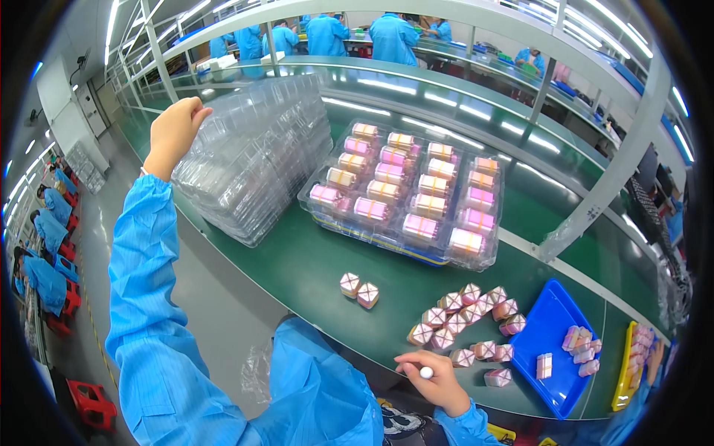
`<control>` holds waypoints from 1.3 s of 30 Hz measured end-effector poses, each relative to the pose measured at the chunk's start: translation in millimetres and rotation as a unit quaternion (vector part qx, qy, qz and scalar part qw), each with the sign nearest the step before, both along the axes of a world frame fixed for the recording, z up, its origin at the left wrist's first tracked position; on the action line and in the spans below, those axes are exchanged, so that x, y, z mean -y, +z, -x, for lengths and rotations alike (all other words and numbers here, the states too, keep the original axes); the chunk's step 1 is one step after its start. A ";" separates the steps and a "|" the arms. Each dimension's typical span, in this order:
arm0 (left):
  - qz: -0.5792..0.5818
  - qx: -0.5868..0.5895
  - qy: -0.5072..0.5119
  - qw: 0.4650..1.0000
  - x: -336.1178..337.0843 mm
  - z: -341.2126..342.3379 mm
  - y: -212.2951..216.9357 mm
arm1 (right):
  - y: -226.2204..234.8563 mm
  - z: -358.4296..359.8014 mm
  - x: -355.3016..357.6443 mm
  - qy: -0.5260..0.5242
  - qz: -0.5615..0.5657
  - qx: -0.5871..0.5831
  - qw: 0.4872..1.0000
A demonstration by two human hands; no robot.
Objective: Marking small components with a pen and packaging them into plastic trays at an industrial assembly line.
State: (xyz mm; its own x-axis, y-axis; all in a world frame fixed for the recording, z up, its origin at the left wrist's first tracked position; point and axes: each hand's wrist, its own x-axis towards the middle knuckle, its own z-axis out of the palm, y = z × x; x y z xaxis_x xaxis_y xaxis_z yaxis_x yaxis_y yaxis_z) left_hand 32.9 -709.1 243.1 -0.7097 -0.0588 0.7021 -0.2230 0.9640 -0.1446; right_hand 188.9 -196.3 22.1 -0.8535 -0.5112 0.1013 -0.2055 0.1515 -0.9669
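My left hand point(176, 132) is raised at the near left corner of a tall stack of transparent plastic trays point(256, 167). Its fingers are pinched at the edge of the top tray point(268, 100), which looks tilted and slightly blurred. Low in the picture, my right hand point(439, 380) is curled around a small thing with a round white end point(426, 372); the rest of it is hidden in the fingers. Just beyond that hand lies a group of small wrapped blocks point(455, 323) with crossed ends. Two more blocks point(358, 291) lie apart, to the left.
A filled transparent tray point(321, 219) holds rows of pink and white banded blocks on the green bench point(297, 260). To the right are a blue tray point(532, 349) and a yellow tray point(623, 379), with another person's hand point(654, 363) beside it. A metal post point(595, 212) rises behind.
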 end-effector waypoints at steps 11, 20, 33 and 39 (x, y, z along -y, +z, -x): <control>-0.052 -0.136 0.009 0.989 -6.8 -4.3 -61.6 | -9.1 2.0 -2.7 0.002 0.014 -0.011 1.000; -0.003 -0.189 -0.016 0.982 -31.7 -8.9 -94.9 | 39.4 12.9 5.9 0.040 0.033 -0.047 0.998; -0.114 -0.177 -0.077 0.975 -48.2 -20.6 -114.5 | 136.6 174.5 259.4 -0.038 0.137 -0.389 0.910; -0.076 -0.178 -0.067 0.979 -67.6 -21.0 -113.3 | 128.3 224.7 323.2 0.002 -0.096 -0.433 0.896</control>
State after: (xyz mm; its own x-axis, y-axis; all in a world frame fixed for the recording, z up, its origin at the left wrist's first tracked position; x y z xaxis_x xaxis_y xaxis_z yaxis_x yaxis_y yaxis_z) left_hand 54.0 -641.4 129.8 -0.4308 -0.1052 0.8963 -0.1036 0.9924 0.0667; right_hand -35.8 -519.5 150.4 -0.4947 -0.5935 0.6348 -0.8676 0.2956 -0.3998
